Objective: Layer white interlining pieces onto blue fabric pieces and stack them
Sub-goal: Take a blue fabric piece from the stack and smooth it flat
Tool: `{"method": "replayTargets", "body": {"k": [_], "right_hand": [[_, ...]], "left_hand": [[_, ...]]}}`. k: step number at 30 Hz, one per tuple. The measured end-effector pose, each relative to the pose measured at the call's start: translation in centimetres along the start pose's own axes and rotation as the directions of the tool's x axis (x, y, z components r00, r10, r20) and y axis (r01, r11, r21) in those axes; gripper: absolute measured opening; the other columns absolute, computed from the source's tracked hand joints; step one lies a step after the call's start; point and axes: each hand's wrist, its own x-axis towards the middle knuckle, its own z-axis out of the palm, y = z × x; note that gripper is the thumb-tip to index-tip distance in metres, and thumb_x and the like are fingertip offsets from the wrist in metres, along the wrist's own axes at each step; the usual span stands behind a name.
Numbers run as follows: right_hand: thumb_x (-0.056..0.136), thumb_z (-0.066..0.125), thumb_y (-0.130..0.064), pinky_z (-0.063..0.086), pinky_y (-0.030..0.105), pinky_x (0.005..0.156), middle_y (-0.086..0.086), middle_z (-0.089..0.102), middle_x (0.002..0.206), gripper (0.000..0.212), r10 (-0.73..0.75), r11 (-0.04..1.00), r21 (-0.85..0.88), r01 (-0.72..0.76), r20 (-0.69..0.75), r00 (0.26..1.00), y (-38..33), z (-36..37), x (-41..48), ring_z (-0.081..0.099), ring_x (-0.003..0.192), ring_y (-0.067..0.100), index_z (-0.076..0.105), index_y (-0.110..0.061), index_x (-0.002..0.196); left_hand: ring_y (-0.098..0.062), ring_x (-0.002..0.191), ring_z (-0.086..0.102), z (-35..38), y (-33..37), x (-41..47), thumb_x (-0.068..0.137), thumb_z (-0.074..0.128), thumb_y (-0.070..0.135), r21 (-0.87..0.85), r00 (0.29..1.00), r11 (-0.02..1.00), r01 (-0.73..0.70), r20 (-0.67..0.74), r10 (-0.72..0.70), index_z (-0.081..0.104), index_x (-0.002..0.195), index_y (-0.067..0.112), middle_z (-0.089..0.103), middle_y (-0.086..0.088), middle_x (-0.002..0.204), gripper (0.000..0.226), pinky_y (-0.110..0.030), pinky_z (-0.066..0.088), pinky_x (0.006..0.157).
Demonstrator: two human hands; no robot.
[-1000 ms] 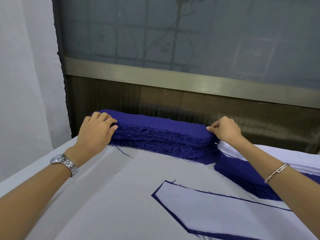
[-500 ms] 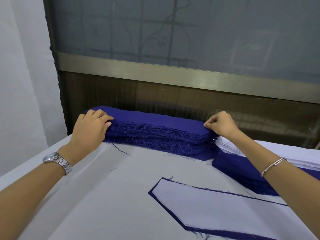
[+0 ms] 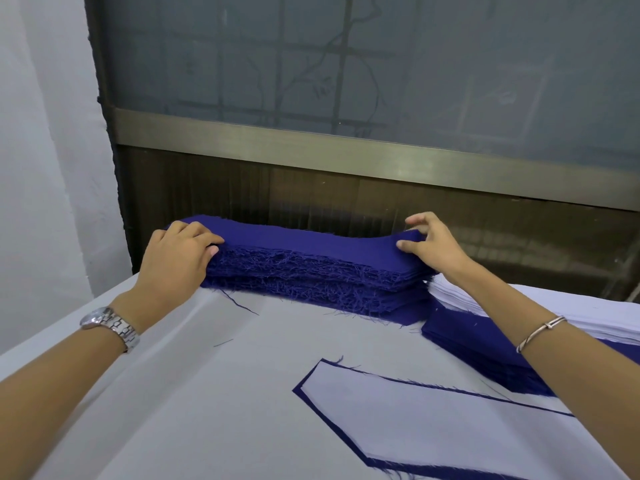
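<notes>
Working at eleven o'clock, my left grip (image 3: 176,258) clasped the left end of the blue fabric stack (image 3: 311,263), which lay at twelve o'clock on the desk (image 3: 173,375); my right grip (image 3: 433,247) pinched its top plies. I judged both ends should lift evenly, separating one piece.

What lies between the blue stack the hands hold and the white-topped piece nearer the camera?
In the head view, only bare white table cover with a few loose blue threads lies between blue stack and layered piece.
</notes>
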Motion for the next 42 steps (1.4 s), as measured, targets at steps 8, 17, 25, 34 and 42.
{"method": "replayTargets", "body": {"k": [8, 17, 25, 34, 42], "right_hand": [[0.083, 0.078, -0.004, 0.055, 0.023, 0.074, -0.005, 0.073, 0.083, 0.023, -0.18, 0.981, 0.075, 0.179, 0.004, 0.984, 0.9, -1.4, -1.2, 0.066, 0.082, 0.013, 0.076, -0.026, 0.079], [0.079, 0.078, 0.001, 0.052, 0.012, 0.075, -0.006, 0.075, 0.088, 0.03, -0.247, 0.96, 0.166, 0.224, 0.137, 0.959, 2.6, -2.3, -2.0, 0.068, 0.084, 0.004, 0.08, -0.029, 0.076], [0.08, 0.076, 0.001, 0.053, 0.012, 0.074, -0.004, 0.076, 0.093, 0.026, -0.24, 0.957, 0.203, 0.206, 0.159, 0.958, 2.8, -2.6, -2.2, 0.07, 0.087, 0.005, 0.08, -0.025, 0.08], [0.088, 0.074, -0.01, 0.052, 0.015, 0.058, -0.005, 0.076, 0.084, 0.025, -0.16, 0.957, 0.253, 0.141, 0.054, 0.986, 2.7, -2.7, -2.4, 0.07, 0.074, 0.004, 0.079, -0.033, 0.083], [0.096, 0.064, -0.01, 0.056, 0.014, 0.066, -0.006, 0.075, 0.085, 0.014, -0.137, 0.952, 0.264, 0.157, -0.095, 0.986, 1.3, -5.7, -2.9, 0.071, 0.082, 0.006, 0.065, -0.024, 0.095]], "left_hand": [[-0.027, 0.113, 0.055, 0.0, 0.0, 0.5, 0.104, 0.045, 0.03, -0.043, 0.998, 0.997, 0.057, -0.027, -0.058, 0.071, 0.119, 0.018, 0.067, -0.004, 0.12, 0.032, -0.042, 0.038, 0.093], [-0.034, 0.121, 0.051, 0.6, 0.1, 1.4, 0.092, 0.069, 0.027, -0.092, 0.971, 0.975, 0.201, -0.111, -0.211, 0.05, 0.141, 0.013, 0.058, -0.011, 0.133, 0.054, -0.048, 0.044, 0.096], [-0.038, 0.139, 0.032, 0.6, -1.2, 1.6, 0.091, 0.068, 0.016, -0.07, 0.967, 0.978, 0.197, -0.148, -0.206, 0.057, 0.138, 0.016, 0.04, -0.013, 0.154, 0.048, -0.055, 0.033, 0.108], [-0.031, 0.11, 0.057, 0.6, -3.4, 1.4, 0.098, 0.06, 0.023, -0.252, 0.912, 0.951, 0.179, -0.319, -0.256, 0.072, 0.111, 0.016, 0.069, -0.007, 0.118, 0.019, -0.047, 0.041, 0.089], [-0.006, 0.09, 0.063, -2.5, -1.0, 1.6, 0.098, 0.058, 0.033, -0.698, 0.882, 0.713, -0.064, -0.374, -0.287, 0.058, 0.103, 0.046, 0.067, 0.007, 0.101, 0.013, -0.016, 0.056, 0.07]]}}
